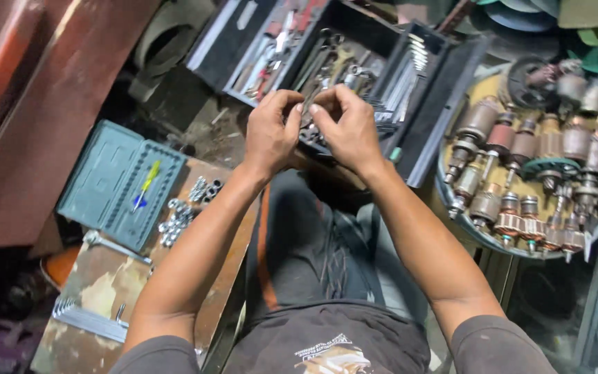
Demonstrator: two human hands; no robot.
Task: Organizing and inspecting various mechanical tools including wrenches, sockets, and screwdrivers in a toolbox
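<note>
The left hand [270, 131] and right hand [346, 128] are both pinching a small metal part [307, 104] between fingertips, over the open toolbox [410, 76]. A slipping pinch is risking the part dropping among the tools, probably getting lost there.

Left hand [271, 131] and right hand [346, 128] meet at frame centre, fingertips pinching small metal part [307, 105] over open black toolbox [354, 62]. Teal socket case [119, 181] left; round tray of motor armatures [451, 201] right.

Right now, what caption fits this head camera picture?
Both hands, left hand and right hand, pinch a small metal part above an open toolbox.
</note>
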